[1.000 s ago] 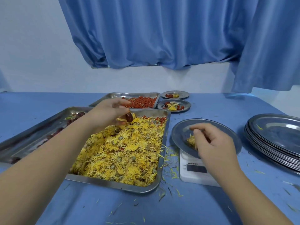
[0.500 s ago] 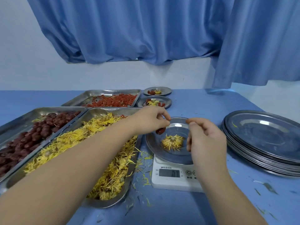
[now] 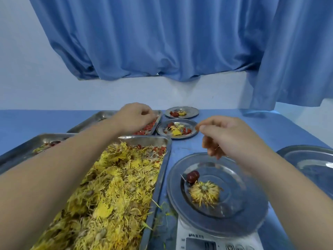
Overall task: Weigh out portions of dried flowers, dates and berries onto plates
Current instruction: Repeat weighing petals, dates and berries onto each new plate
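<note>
A steel plate [image 3: 252, 204] sits on a white scale [image 3: 207, 240] at the front right, with one dark red date [image 3: 192, 176] and one yellow dried flower [image 3: 204, 193] on it. My left hand [image 3: 133, 118] reaches across to the far tray of red berries [image 3: 146, 129], and its curled fingers pinch into them. My right hand [image 3: 228, 138] hovers above the back of that plate with loosely curled fingers and nothing visible in it. The big tray of yellow dried flowers [image 3: 115, 192] lies under my left forearm.
A tray of dates [image 3: 36, 143] lies at the far left, mostly hidden by my arm. Two filled small plates [image 3: 162, 129] [image 3: 195, 112] stand behind the scale. A stack of steel plates [image 3: 310, 159] is at the right edge. Loose petals litter the blue table.
My left hand dropped the date on the weighed plate and moved back to the berry tray. My right hand lifted off the flower and rose above the plate. The view tilted up.
</note>
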Available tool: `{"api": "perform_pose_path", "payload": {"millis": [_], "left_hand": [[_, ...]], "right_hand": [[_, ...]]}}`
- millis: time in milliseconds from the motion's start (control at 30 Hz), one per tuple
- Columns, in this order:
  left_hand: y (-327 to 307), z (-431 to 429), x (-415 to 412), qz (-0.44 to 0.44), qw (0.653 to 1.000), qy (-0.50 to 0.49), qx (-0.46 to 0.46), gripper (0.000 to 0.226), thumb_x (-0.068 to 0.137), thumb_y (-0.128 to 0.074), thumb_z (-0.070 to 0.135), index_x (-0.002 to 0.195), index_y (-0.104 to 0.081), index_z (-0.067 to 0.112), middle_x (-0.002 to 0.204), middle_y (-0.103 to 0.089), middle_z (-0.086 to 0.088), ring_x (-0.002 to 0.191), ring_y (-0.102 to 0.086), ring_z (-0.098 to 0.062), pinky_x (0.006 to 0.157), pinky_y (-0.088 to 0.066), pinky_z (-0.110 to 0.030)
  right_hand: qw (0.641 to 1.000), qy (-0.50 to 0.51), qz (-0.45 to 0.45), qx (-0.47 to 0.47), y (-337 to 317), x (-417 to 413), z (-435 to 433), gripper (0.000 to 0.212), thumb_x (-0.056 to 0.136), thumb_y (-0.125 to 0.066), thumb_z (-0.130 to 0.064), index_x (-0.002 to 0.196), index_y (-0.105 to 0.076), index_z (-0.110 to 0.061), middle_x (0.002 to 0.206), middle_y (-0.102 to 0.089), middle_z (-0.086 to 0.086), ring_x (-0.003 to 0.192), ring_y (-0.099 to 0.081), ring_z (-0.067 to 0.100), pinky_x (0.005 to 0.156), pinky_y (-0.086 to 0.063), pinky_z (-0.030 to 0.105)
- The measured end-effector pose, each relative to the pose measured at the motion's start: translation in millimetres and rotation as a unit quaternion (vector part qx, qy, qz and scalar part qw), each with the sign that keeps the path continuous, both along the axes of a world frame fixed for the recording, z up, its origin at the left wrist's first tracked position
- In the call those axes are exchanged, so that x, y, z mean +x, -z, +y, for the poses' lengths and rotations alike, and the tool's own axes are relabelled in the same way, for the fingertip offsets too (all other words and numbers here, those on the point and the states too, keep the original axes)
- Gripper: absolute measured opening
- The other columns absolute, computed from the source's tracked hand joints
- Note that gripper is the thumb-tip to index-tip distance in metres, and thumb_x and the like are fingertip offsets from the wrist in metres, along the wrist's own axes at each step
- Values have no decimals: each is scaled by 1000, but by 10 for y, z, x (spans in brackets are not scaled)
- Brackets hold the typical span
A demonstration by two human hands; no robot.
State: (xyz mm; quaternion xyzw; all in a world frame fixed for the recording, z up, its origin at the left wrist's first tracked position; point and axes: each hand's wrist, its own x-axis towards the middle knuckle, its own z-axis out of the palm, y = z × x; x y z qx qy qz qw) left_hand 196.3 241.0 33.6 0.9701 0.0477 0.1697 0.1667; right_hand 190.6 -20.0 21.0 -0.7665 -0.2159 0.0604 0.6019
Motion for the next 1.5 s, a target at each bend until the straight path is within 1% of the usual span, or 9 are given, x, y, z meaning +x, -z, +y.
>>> {"api": "perform_pose_path", "payload": {"millis": [167, 400, 600, 700, 867, 1033, 1200, 1367, 1500], "left_hand": [[-66, 538, 290, -1, 988, -75, -133, 46, 98, -34, 53, 94, -67, 23, 97, -69, -1, 86, -65, -20, 84, -52, -38], [415, 922, 892, 206, 970, -99, 84, 32, 99, -47, 34, 126, -61, 23, 139, -55, -3, 124, -50, -22, 110, -35, -42], [625, 866, 1109, 290, 944, -130, 93, 29, 97, -47, 25, 114, -70, 20, 122, -64, -2, 108, -59, -21, 99, -42, -40], [649, 801, 1155, 282, 943, -147, 95, 27, 95, -53, 24, 113, -71, 16, 121, -65, -3, 108, -59, -23, 103, -44, -45], [621, 710, 1181, 278, 942, -165, 89, 28, 91, -54, 13, 114, -69, 14, 111, -64, -9, 92, -60, -24, 85, -52, -36], [623, 714, 1209, 258, 950, -163, 66, 31, 89, -56, 2, 109, -71, 20, 88, -54, 5, 75, -50, -14, 72, -45, -30], [591, 784, 1219, 196, 969, -147, -30, 24, 85, -57, -4, 87, -68, 17, 100, -61, -8, 86, -62, -25, 66, -56, -34], [475, 836, 1185, 96, 983, -109, -115, 19, 86, -61, 2, 85, -68, 19, 94, -62, 1, 83, -59, -17, 55, -47, -26], [454, 819, 1163, 99, 981, -100, -132, 25, 84, -60, -6, 85, -68, 17, 90, -61, 0, 79, -59, -17, 56, -48, -25]], "right_hand": [[999, 9, -21, -38, 154, 368, 123, 13, 88, -58, -22, 81, -69, -20, 53, -63, -5, 45, -55, 10, 48, -46, 28], [998, -5, -38, -45, 278, 544, 162, 17, 87, -57, -26, 76, -69, -29, 54, -64, -6, 45, -56, 7, 47, -45, 25], [998, -12, -55, -40, 252, 563, 124, 15, 86, -57, -27, 77, -69, -27, 55, -64, -6, 44, -55, 5, 49, -46, 23], [997, -13, -58, -41, 255, 565, 126, 16, 85, -57, -26, 76, -69, -24, 55, -64, -6, 44, -55, 5, 50, -48, 26], [997, -9, -63, -51, 287, 564, 156, 17, 85, -57, -27, 74, -69, -23, 54, -63, -8, 42, -54, 3, 48, -46, 26], [996, -9, -68, -51, 290, 559, 164, 16, 86, -57, -28, 74, -69, -26, 54, -63, -8, 43, -55, 4, 49, -47, 26], [997, -3, -62, -41, 274, 563, 153, 17, 86, -57, -25, 73, -68, -22, 53, -62, -8, 42, -53, 4, 48, -46, 25], [998, -7, -57, -26, 252, 551, 145, 18, 86, -57, -24, 73, -69, -20, 52, -61, -7, 42, -52, 4, 43, -43, 20], [997, -19, -70, -19, 237, 533, 147, 19, 87, -56, -24, 73, -69, -22, 53, -61, -7, 42, -52, 4, 42, -42, 18]]}}
